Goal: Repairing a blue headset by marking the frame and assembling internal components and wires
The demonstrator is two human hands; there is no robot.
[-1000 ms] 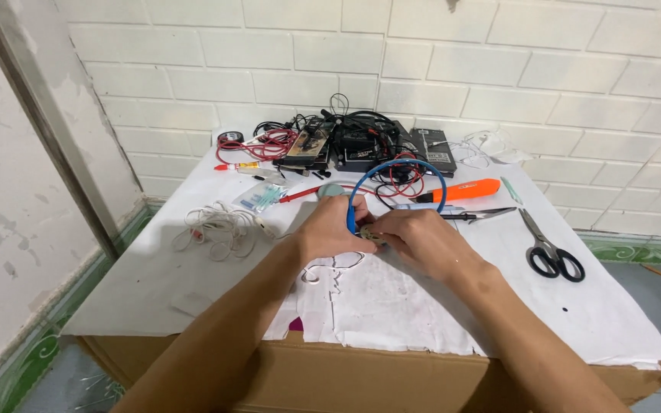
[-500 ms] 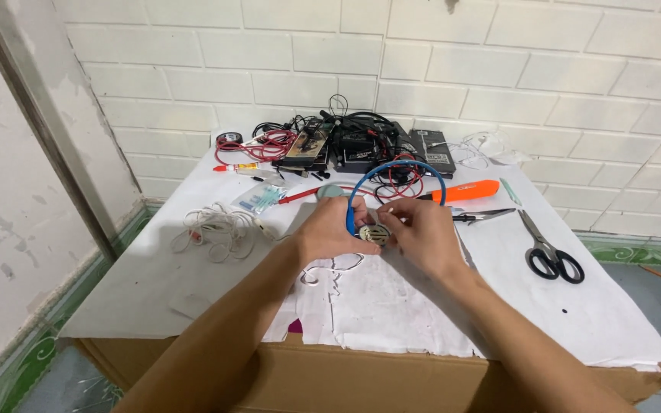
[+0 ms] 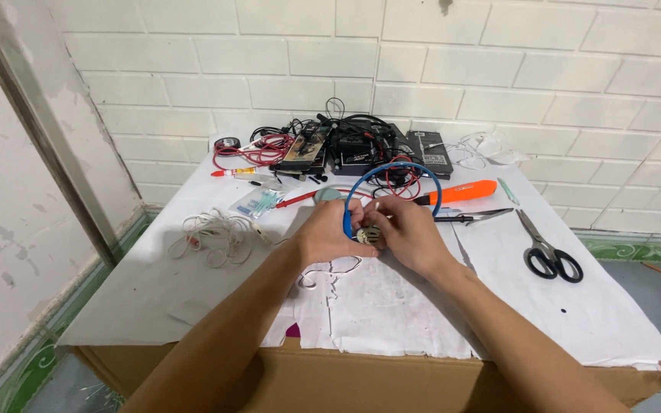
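Both hands have drawn closer since a second ago, baring a small round metal speaker disc (image 3: 369, 233) at the end of the blue plastic headband (image 3: 392, 174). Left hand (image 3: 329, 233) and right hand (image 3: 405, 233) have their fingers closed on it from either side, steadying it just above the white-papered counter (image 3: 392, 306), while black-handled scissors (image 3: 545, 248) lie well apart beyond the right fingers.

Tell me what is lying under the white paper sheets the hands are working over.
The white paper sheets lie on a brown cardboard box; its front edge shows below them. A small magenta patch peeks out at the paper's edge. The box top itself is covered, so anything else beneath cannot be seen.
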